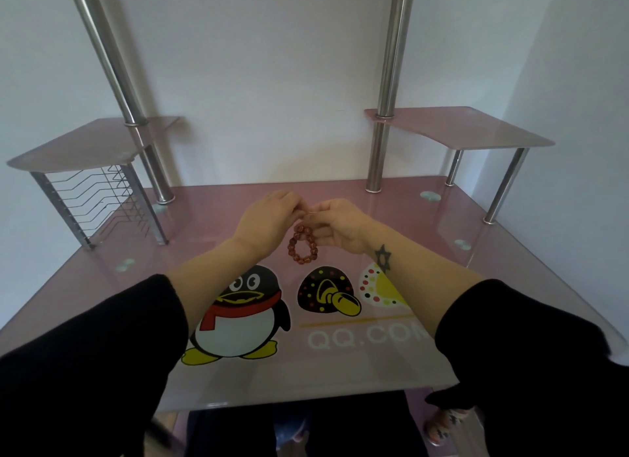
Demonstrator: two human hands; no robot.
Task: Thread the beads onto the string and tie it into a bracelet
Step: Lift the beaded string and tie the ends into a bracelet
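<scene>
Above the pink glass worktop (204, 218), the left grip (269, 215) and right grip (340, 225) each pinched, apparently, an end of the thin string (310, 213), so the loop of reddish-brown beads (303, 249) hung free for knotting.

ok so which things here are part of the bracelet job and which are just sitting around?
In the job: loop of reddish-brown round beads; thin string above it; left hand and right hand, both pinching it.
Just there: pink glass desk with penguin print; silver wire rack; chrome poles.
</scene>
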